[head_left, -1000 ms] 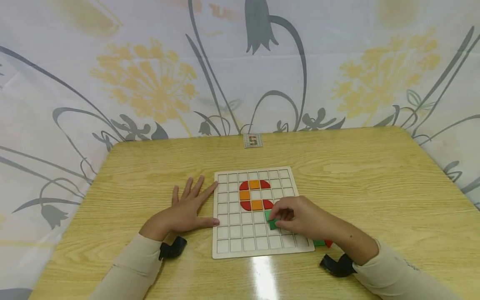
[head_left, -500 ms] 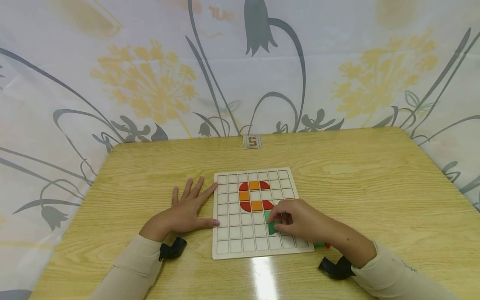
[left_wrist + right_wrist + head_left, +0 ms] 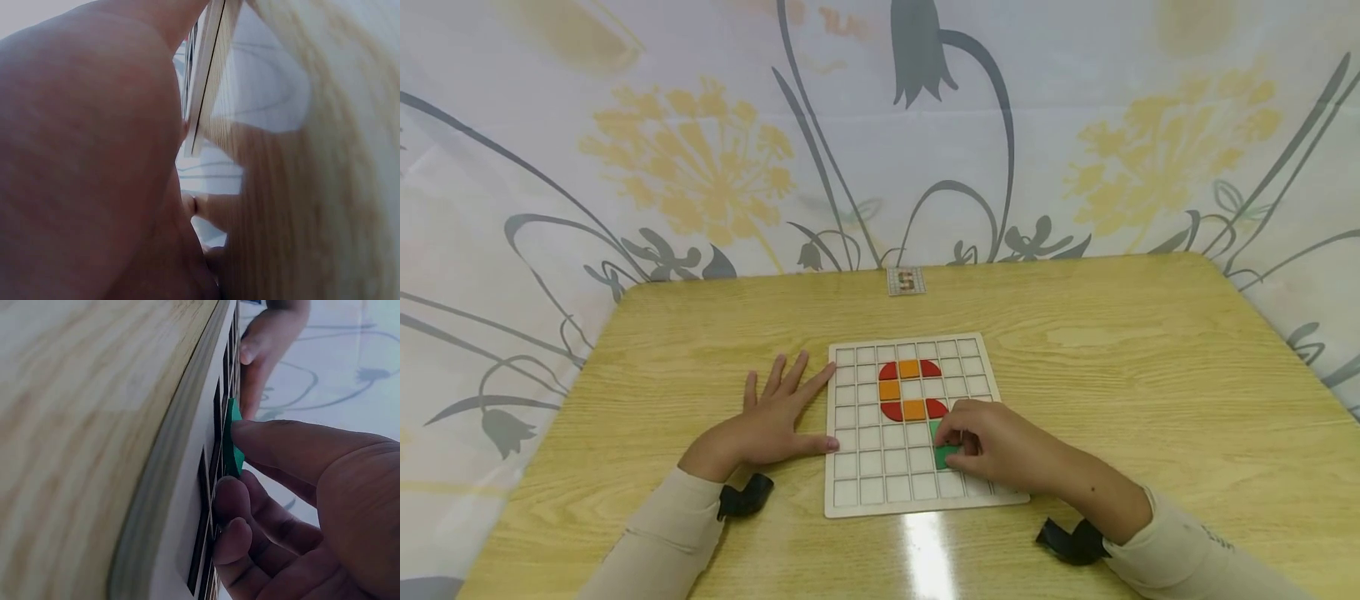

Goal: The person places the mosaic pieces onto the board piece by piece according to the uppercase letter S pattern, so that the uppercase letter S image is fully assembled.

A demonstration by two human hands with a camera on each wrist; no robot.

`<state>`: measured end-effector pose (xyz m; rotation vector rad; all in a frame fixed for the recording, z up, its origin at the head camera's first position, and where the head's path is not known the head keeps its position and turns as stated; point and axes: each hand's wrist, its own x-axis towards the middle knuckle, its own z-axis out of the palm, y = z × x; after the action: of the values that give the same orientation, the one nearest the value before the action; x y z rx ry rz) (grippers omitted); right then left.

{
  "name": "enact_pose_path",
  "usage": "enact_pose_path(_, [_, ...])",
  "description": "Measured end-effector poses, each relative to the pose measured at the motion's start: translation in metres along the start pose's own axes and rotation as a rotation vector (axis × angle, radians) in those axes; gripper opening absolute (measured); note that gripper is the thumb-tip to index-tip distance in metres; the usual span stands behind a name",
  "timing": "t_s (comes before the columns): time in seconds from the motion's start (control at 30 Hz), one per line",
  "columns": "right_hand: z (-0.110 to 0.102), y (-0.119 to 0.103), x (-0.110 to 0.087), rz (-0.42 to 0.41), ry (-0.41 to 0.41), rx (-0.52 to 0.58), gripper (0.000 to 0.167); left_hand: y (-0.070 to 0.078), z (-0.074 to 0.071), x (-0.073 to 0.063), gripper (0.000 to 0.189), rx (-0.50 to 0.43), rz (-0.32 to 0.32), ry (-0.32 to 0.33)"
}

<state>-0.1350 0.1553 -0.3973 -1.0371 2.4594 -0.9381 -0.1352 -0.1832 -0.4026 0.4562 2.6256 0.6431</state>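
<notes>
My right hand (image 3: 1000,442) is over the lower right part of the white grid board (image 3: 872,492). Its thumb and fingers pinch a green tile (image 3: 945,457); in the right wrist view the green tile (image 3: 233,440) sits slightly tilted at the board's surface. Just above it another green tile (image 3: 935,428) shows, partly covered by my fingers. Red quarter-round tiles (image 3: 891,412) and orange square tiles (image 3: 913,409) form a curve in the grid. With fingers spread, my left hand (image 3: 771,421) rests on the table, its index fingertip and thumb at the board's left edge.
A small card (image 3: 906,281) with a coloured grid pattern lies at the far edge of the wooden table (image 3: 1075,333). Behind it hangs a flower-printed cloth (image 3: 850,125). A black wrist strap piece (image 3: 1075,542) is at the right cuff, another (image 3: 747,496) at the left.
My right hand has shifted slightly toward me with the green tile, which now lies flatter over its square. Green and red pieces by the board's right corner are now hidden. My left hand stays put.
</notes>
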Motion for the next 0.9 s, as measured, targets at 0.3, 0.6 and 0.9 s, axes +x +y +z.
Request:
enact_pose_path(0.3, [0.0,-0.003,-0.001,0.001,0.001,-0.013,0.014,0.001,0.0,0.0,0.101,0.005,-0.004,-0.007])
enact_pose_path(0.6, [-0.011,0.001,-0.006,0.012,-0.014,0.021,0.014,0.0,0.001,0.0,0.101,0.004,0.0,0.001])
enact_pose_path(0.9, [-0.035,0.014,-0.026,0.049,0.002,0.062,0.009,0.0,0.001,-0.001,0.1,0.002,-0.001,0.002])
